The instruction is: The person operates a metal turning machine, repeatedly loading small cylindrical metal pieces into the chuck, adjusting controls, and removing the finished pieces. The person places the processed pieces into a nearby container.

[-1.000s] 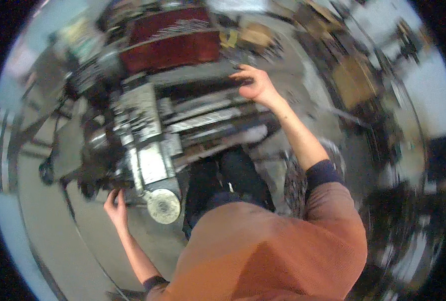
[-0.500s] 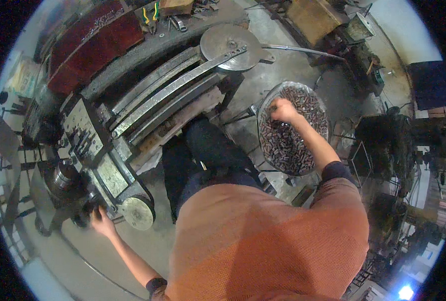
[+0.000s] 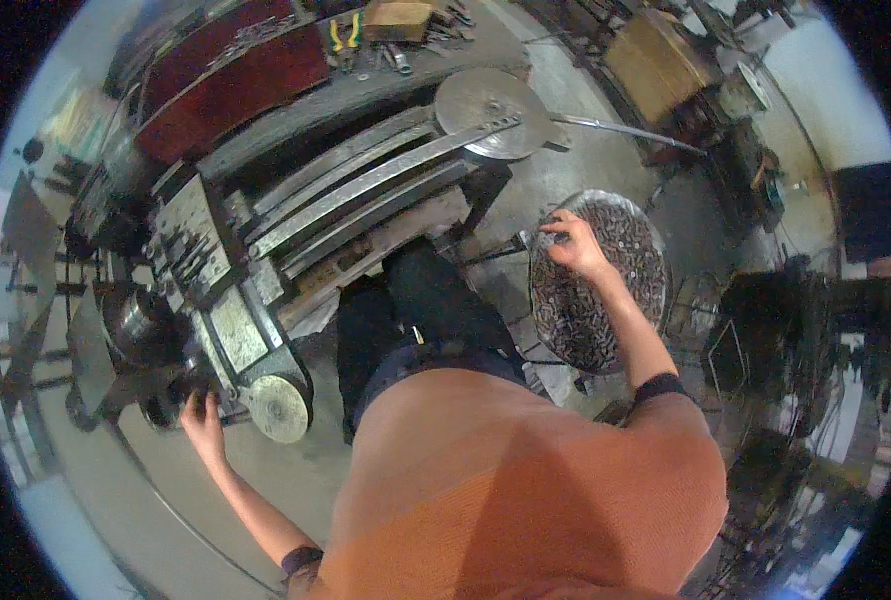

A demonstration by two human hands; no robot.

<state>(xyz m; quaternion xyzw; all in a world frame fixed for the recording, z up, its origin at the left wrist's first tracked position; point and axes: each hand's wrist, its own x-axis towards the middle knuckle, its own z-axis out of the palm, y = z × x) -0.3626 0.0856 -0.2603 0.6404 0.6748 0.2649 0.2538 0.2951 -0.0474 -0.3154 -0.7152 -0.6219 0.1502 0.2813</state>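
Observation:
My right hand is over the far left part of a round metal basin heaped with small dark metal pieces. Its thumb and fingers are bent toward each other in a pinch; whatever lies between them is too small and dark to make out. Far to the left, my left hand is raised beside the dark end of a machine, close to a round pale disc. Its fingers point up and are a little apart, and I see nothing held in them. The fingertips blend into the dark machine parts behind.
The machine's long bar runs to a large metal disc with a rod handle. Yellow-handled pliers and a wooden block lie on the bench behind. A dark round chuck-like part sits at the left.
The whole view has shifted, so machine and basin appear further right and lower. My right hand has moved toward the basin's left rim. My left hand stays by the machine, its fingers straighter.

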